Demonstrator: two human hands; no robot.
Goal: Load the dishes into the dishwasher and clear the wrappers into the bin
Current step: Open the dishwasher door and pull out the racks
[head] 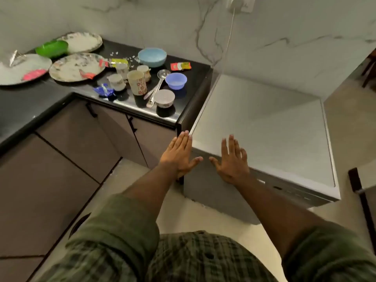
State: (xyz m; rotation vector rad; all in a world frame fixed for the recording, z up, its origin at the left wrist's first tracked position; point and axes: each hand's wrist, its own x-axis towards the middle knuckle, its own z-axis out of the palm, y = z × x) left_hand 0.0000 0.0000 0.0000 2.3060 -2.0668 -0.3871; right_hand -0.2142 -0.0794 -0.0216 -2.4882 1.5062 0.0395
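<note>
I had both hands out flat over the front corner of the dishwasher (264, 127), whose door was shut: the left hand (180, 154) with straight fingers together beside its left top edge, the right hand (232, 159) with fingers spread above its front edge, neither gripping anything; I could not tell whether the palms actually touched it. Both arms were stretched forward and down, sleeves rolled to the elbow. The dishes sat on the black desk (40, 102) left of the dishwasher. Nearest it were a small white bowl (164, 98), a lilac bowl (176, 80) and a steel ladle (158, 84); further left stood a tall floral mug (137, 82) among small teacups (117, 81), with a pale blue bowl (152, 57) behind them. Furthest left lay the patterned plates (76, 67) and a green bowl (51, 48). Wrappers lay among them: a blue one (103, 90) before the cups, a red-and-yellow one (180, 66) closest to the dishwasher, another (114, 63) by the plates. I judged the cups and plates to be ceramic, stiff, breakable and possibly slick with residue, best taken by rim or handle one at a time; the coloured bowls looked plastic and light; the wrappers were flimsy, suited to a pinch. No bin was visible.
</note>
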